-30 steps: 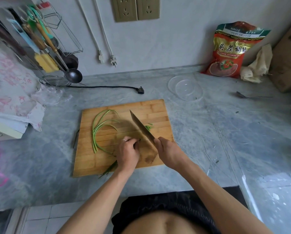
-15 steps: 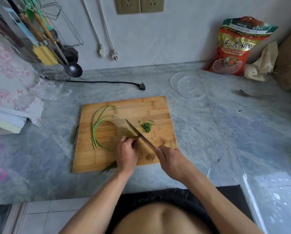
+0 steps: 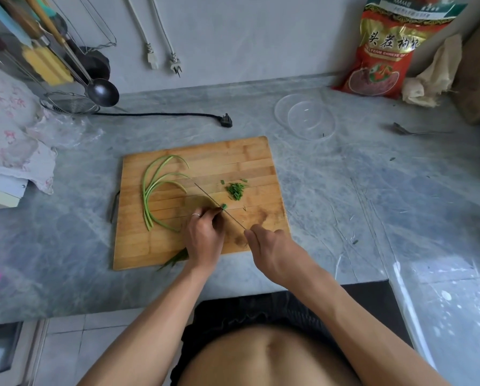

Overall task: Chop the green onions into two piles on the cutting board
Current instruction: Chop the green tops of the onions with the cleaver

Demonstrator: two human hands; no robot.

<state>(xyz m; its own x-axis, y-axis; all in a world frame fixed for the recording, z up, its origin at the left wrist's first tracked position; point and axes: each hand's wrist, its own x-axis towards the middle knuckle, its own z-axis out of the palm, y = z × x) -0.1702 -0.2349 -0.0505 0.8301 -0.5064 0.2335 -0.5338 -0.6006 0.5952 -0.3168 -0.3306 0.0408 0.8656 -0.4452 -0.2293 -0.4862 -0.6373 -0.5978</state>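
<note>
A bamboo cutting board (image 3: pixel 155 246) lies on the grey counter. Several long green onion stalks (image 3: pixel 149 196) curve across its left half. A small pile of chopped green onion (image 3: pixel 235 190) sits right of the blade. My left hand (image 3: pixel 204 240) holds a bunch of green onions (image 3: pixel 175 259) down on the board, its cut end (image 3: pixel 223 206) against the blade and its tails sticking out past the board's near edge. My right hand (image 3: pixel 272 253) grips the handle of a cleaver (image 3: pixel 219 207), seen edge-on, blade down on the board.
A clear glass bowl (image 3: pixel 305 117) stands behind the board to the right, a red snack bag (image 3: pixel 386 48) against the wall, a spoon (image 3: pixel 417 130) at far right. A black plug and cord (image 3: pixel 225 119) lie behind the board. A utensil rack (image 3: pixel 66 79) stands at the back left.
The cleaver has come down closer to upright, so it now shows edge-on. The chopped pile right of the blade has grown. My left hand has stayed on the bunch.
</note>
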